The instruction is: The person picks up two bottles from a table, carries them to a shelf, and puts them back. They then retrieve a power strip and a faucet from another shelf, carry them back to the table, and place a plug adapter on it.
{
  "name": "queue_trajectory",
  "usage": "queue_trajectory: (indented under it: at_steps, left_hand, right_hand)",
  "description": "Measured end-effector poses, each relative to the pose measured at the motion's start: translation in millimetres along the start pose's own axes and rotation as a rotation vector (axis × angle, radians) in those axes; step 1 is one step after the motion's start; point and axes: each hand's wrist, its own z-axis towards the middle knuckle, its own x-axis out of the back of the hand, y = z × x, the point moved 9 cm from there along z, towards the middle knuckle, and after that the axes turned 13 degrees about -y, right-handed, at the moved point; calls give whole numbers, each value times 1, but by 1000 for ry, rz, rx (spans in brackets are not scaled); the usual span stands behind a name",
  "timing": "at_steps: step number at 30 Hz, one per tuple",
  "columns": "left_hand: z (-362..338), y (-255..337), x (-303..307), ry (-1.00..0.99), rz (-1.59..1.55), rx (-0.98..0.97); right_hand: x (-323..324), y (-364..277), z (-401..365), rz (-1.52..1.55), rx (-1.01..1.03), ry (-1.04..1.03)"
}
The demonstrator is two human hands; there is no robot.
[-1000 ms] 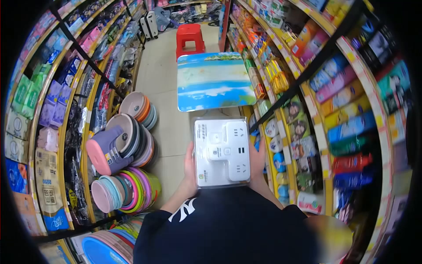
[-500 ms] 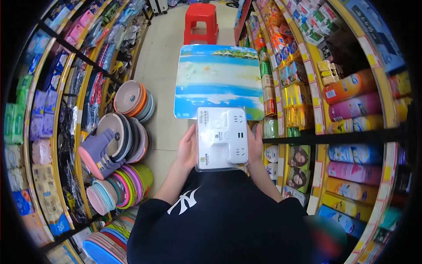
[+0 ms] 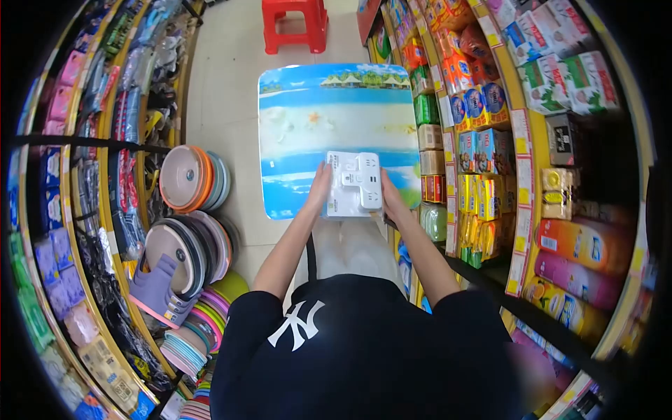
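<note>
Near the middle of the view, just above centre, a white power adapter (image 3: 369, 180) in its packaging is held between the person's two hands. Its face is turned up, showing two socket areas and a pair of small dark ports. With the package as the hub of the clock, the left hand (image 3: 320, 187) grips its edge at nine o'clock, and the right hand (image 3: 392, 199) holds the opposite edge at three to four o'clock; the space between the palms is just the package's width.

Behind it, mostly toward twelve o'clock, spreads a board (image 3: 336, 122) printed with a beach scene. The package overlaps the board's near part; whether the two touch cannot be told. Farther off, at eleven o'clock, a red stool (image 3: 295, 28) stands on the pale floor (image 3: 217, 115).

At nine o'clock, round basins (image 3: 183, 178) are stacked beside the left-hand shelves, and a purple and pink item (image 3: 157, 290) leans against more of them at eight. Yellow packets (image 3: 476, 196) fill a shelf at three o'clock. Between three and four, an orange bottle (image 3: 581, 245) lies on its side. The person's dark shirt (image 3: 371, 364) occupies six o'clock.
</note>
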Motion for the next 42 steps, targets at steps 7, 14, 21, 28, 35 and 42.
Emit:
queue_trajectory:
  at_steps: [7,14,21,28,35,42]
  left_hand:
    - [74,-64,53,311,340,56]
    - [123,-112,69,353,442,219]
    - [146,-147,70,342,165,223]
    - [154,-179,74,288,292,318]
    - [136,-131,65,403,596,437]
    - [140,-138,82,397,311,351]
  right_hand:
    - [72,36,75,-580,-308,206]
    - [102,62,124,-518,-356,64]
    - [110,67,136,-535,-275,82]
    - [120,72,144,-600,-187,120]
    - [135,94,150,-546,-238,202]
    - [158,93,138,-732,-384,216]
